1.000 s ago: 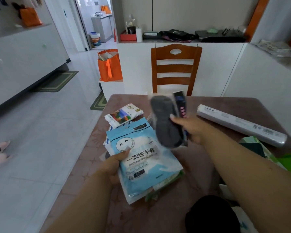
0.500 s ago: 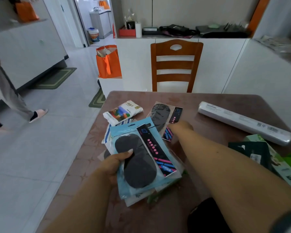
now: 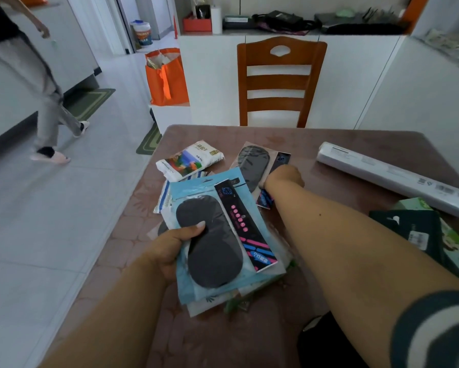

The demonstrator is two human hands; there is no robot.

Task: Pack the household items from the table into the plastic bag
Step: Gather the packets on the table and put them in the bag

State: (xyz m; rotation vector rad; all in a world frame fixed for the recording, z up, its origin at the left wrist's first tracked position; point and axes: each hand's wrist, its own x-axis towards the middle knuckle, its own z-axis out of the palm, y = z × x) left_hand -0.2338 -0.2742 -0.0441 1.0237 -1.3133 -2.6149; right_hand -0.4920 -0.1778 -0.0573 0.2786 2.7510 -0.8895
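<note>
I am at home, in a dining area: a brown patterned table [image 3: 329, 139], a slatted wooden chair [image 3: 278, 83], white low cabinets [image 3: 355, 75], pale tiled floor [image 3: 64, 235], green doormats [image 3: 90, 102].

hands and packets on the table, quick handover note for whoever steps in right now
Left hand grips a stack of flat packets, thumb on the top insole pack, over the blue glove pack.
Right hand rests on a second insole pack lying on the table; grip unclear.
On the table: rice bag, long white roll, green boxes.
No plastic bag in view, nothing visibly packed. Left: gather the rest and bag everything.
</note>
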